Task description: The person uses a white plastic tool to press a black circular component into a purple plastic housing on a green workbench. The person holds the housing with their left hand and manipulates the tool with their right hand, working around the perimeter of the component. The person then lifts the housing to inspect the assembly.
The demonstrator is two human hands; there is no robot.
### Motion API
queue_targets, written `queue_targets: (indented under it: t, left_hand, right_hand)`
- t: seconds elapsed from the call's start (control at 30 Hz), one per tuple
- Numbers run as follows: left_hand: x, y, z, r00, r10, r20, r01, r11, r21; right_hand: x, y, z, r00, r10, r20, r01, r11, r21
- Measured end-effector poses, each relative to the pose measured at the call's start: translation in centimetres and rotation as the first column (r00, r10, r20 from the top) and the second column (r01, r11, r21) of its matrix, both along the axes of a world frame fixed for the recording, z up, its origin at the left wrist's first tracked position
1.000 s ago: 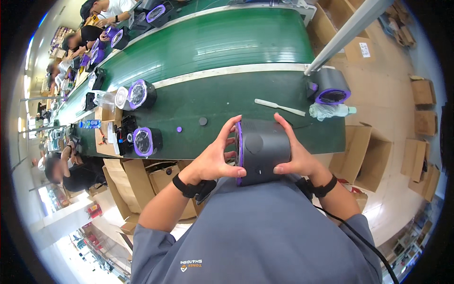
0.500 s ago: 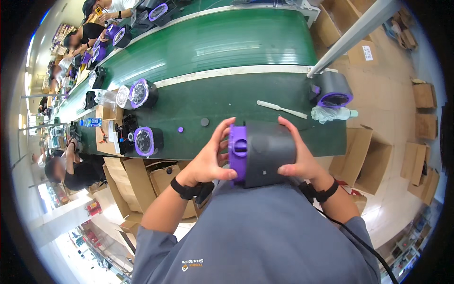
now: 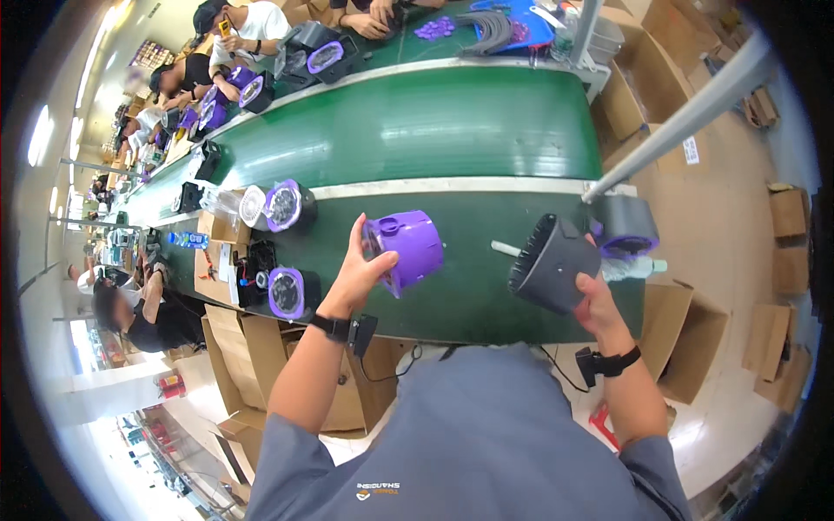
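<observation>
My left hand [image 3: 357, 273] grips a purple plastic housing [image 3: 415, 252] by its flanged end, thumb on the near side. To the right, my right hand [image 3: 597, 304] is closed around a dark grey plastic shell [image 3: 563, 265], tilted so its slotted rim faces left. The two parts are apart, both held above the green worktable [image 3: 469, 317]. Behind the grey shell, a white-handled tool [image 3: 504, 248] shows only its left end. A grey unit with a purple rim [image 3: 627, 227] stands beyond my right hand, a clear plastic bag next to it.
A green conveyor belt [image 3: 408, 126] runs along the table's far side. Purple-rimmed units [image 3: 285, 293] stand at the left, near a water bottle [image 3: 188, 239]. Cardboard boxes [image 3: 695, 339] sit on the floor at both sides; a metal post [image 3: 669, 126] rises at right. Other people work at far left.
The purple housing and grey shell, joined half a second ago, are now separated. My left hand has carried the housing left, my right hand the shell right; both are farther out over the table.
</observation>
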State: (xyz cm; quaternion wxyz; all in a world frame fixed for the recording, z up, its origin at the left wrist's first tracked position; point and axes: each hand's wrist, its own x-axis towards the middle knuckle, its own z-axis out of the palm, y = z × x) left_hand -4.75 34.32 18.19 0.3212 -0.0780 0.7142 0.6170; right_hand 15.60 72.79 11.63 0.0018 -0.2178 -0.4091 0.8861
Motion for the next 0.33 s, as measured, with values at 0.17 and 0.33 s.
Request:
queue_targets:
  t: [0.17,0.33]
  left_hand:
    - [-13.0,0.0,-4.9,0.887,-0.419,-0.195,0.098,0.584,-0.806]
    - [-23.7,2.6,-5.9,0.920,-0.381,-0.093,0.058,0.367,-0.928]
  right_hand:
    - [-10.2,0.2,-2.7,0.981,0.117,0.156,-0.190,0.742,0.642]
    - [-22.2,-1.1,-6.7,0.916,-0.090,0.391,-0.309,0.464,0.830]
